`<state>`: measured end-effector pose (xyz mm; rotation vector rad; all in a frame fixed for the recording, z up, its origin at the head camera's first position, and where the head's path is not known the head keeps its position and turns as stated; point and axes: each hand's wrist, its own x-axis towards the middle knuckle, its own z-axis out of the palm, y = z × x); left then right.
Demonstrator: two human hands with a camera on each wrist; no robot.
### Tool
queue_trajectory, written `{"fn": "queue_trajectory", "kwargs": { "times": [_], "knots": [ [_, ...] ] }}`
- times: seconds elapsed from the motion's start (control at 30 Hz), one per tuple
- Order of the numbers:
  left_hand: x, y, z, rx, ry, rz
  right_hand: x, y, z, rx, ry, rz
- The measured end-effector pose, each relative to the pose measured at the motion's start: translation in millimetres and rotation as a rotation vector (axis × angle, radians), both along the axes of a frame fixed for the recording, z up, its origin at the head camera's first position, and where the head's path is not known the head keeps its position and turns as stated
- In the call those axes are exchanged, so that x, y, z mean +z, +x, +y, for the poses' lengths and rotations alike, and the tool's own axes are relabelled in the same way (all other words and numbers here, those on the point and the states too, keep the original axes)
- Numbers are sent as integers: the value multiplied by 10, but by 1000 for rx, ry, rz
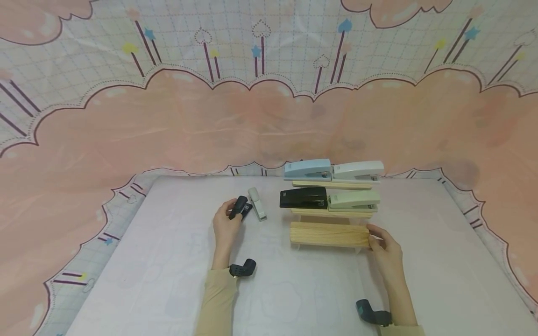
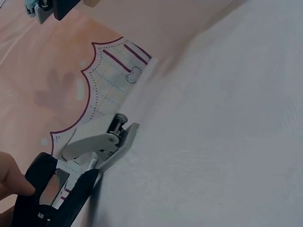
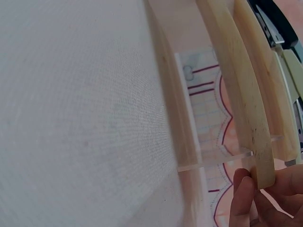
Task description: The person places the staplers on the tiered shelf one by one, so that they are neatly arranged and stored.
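My left hand (image 1: 227,223) grips a small black stapler (image 2: 47,198), its two arms spread apart, low over the left part of the table. Right beside it lies a small light-grey stapler (image 1: 257,204), whose metal hinge end shows in the left wrist view. At the right, my right hand (image 1: 385,247) pinches the end of the front wooden bar (image 1: 329,234) of a tiered display rack, thumb and fingers on either side. No stapler stands on that bar. Clear supports (image 3: 215,161) carry the bars.
On the middle tier sit a black stapler (image 1: 303,198) and a pale green stapler (image 1: 354,200). A light blue stapler (image 1: 307,169) and a white stapler (image 1: 358,171) occupy the back tier. Behind the white table (image 1: 286,298) hangs a patterned pink cloth (image 1: 252,121).
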<state>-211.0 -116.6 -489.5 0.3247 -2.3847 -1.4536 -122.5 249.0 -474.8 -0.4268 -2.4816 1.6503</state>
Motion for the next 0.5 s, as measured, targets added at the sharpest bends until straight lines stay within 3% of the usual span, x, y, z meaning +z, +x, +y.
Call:
{"fn": "queue_trajectory", "kwargs": {
  "times": [0.33,0.5],
  "knots": [
    [113,23,-11,-33,-11,33,8,16,6,10,-3,-4],
    [227,82,-33,-39,-55,52,-5,11,2,12,-10,7]
  ]
}}
